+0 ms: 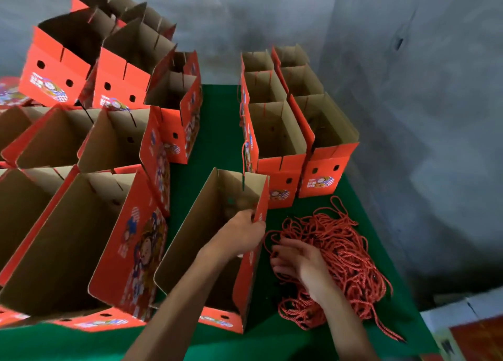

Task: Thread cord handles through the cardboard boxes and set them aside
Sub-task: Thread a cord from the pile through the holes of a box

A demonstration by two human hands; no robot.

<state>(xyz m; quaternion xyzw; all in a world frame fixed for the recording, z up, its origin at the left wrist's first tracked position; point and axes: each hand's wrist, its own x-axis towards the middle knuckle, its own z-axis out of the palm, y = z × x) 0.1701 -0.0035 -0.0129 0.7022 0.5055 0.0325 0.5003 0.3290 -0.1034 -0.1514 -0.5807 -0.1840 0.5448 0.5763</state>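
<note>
Red cord pile (pixel 337 254), lower right of frame, is getting raked by right hand (pixel 295 257), fingers spread w/ nothing pinched; left hand (pixel 242 231) is gripping the open box (pixel 206 240) rim at frame centre, on green cloth (pixel 217 132).

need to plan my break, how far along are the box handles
Done: a box on the right already has a cord down its side. In hand: left hand grips the open box; right hand is in the cord pile. Left: the boxes at left show empty holes.
</note>
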